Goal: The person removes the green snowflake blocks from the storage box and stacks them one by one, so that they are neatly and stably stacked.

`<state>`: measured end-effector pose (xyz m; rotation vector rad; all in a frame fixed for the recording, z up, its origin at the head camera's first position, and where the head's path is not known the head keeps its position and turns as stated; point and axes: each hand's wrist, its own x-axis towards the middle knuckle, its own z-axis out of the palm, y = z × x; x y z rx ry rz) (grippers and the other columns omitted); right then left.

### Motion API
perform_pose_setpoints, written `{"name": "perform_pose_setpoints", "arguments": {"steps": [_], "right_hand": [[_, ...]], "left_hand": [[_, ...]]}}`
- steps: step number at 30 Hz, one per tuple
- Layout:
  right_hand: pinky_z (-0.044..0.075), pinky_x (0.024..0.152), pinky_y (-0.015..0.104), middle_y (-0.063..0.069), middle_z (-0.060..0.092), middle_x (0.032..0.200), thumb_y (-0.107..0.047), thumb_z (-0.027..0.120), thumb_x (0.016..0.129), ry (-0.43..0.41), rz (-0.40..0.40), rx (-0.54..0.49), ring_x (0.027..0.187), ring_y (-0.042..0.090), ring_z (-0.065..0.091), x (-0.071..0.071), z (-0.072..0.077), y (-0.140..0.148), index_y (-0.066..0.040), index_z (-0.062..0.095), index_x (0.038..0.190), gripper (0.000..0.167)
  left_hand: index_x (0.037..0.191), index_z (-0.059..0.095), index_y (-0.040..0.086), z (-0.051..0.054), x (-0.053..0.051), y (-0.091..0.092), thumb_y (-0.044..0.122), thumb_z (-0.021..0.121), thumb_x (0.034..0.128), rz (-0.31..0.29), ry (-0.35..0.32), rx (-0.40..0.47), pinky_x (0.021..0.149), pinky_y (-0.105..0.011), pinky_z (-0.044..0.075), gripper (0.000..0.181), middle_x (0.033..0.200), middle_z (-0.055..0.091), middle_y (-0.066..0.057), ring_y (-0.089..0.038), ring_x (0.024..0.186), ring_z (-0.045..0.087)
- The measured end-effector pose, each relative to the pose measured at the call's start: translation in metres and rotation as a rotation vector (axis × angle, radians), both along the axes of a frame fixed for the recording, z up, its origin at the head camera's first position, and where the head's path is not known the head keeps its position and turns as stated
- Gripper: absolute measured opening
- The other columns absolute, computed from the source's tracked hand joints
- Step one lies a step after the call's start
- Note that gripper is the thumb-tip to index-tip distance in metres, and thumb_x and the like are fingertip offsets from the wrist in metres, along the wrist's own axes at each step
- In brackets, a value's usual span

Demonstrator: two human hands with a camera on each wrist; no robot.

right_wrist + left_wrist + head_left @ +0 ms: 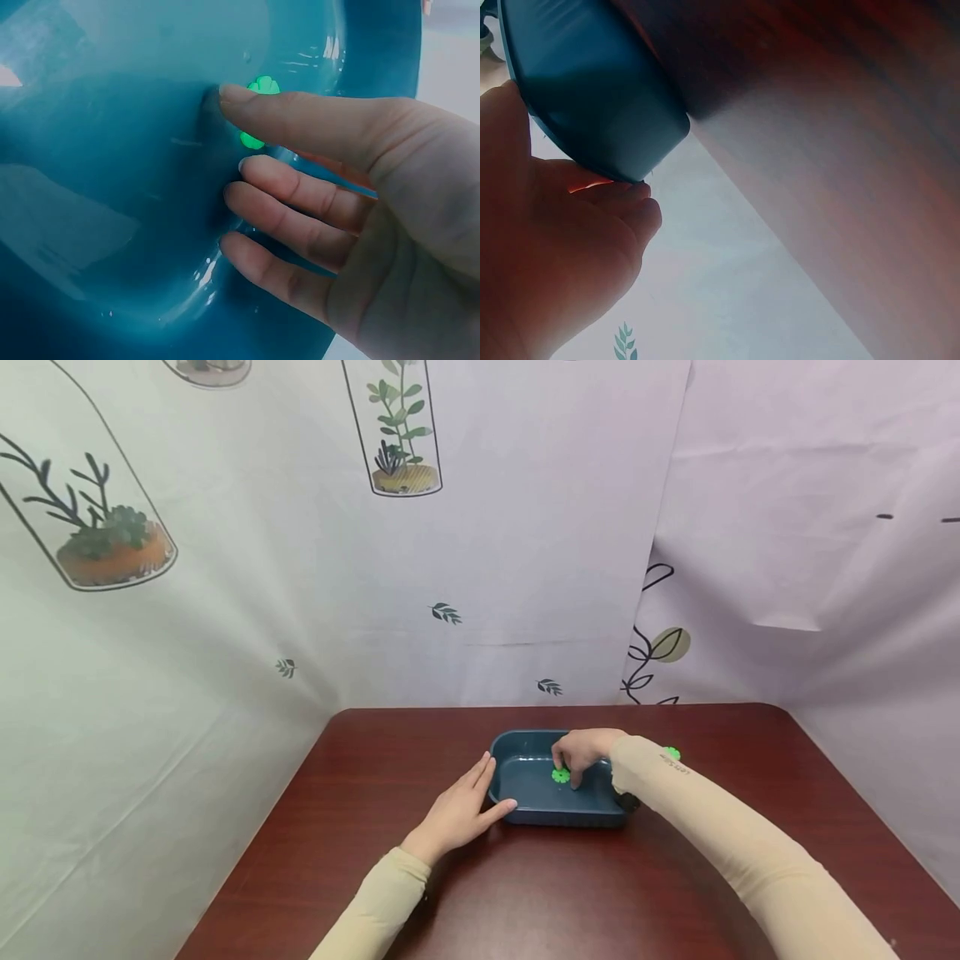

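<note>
A dark blue rectangular tray [525, 789] stands on the table. My left hand [456, 812] rests against its left end, fingers extended along the rim and thumb at the near corner; the left wrist view shows these fingers touching the tray's edge [607, 112]. Reaching down into the tray from the right, my right hand [588, 747] pinches a small bright green flower-shaped piece [561, 775] near the tray floor. From the right wrist, the thumb covers the middle of the green piece [264, 84], and the index finger is mostly hidden behind the thumb.
A second green piece [672, 752] shows just past my right forearm, partly covered by the sleeve. The reddish-brown table [390, 760] reaches back to a pale wall cloth [510, 568] printed with plants.
</note>
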<state>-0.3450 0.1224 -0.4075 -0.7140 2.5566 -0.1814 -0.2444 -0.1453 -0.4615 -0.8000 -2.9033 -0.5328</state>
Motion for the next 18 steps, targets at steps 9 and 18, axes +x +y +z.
{"name": "perform_pose_setpoints", "arguments": {"steps": [9,18], "right_hand": [[0.041,0.062,0.029,0.0,0.061,0.081,-0.013,0.085,0.081,0.007,-0.001,-0.002,0.068,0.013,0.05,-0.0059,-0.0021,-0.0044,-0.016,0.064,0.091,0.024],[0.041,0.06,0.029,0.001,0.062,0.076,-0.013,0.083,0.083,-0.011,-0.001,-0.033,0.064,0.013,0.053,-0.0087,-0.0041,-0.0083,-0.016,0.065,0.092,0.02]], "left_hand": [[0.159,0.026,0.003,0.0006,-0.0018,0.0004,0.07,0.041,0.0981,-0.005,0.015,0.003,0.115,-0.041,0.035,0.092,0.166,0.021,-0.013,-0.024,0.15,0.029],[0.159,0.024,0.004,0.0001,-0.0003,-0.0002,0.07,0.041,0.0977,0.002,-0.006,0.0,0.115,-0.041,0.035,0.092,0.167,0.019,-0.01,-0.024,0.15,0.028]]}}
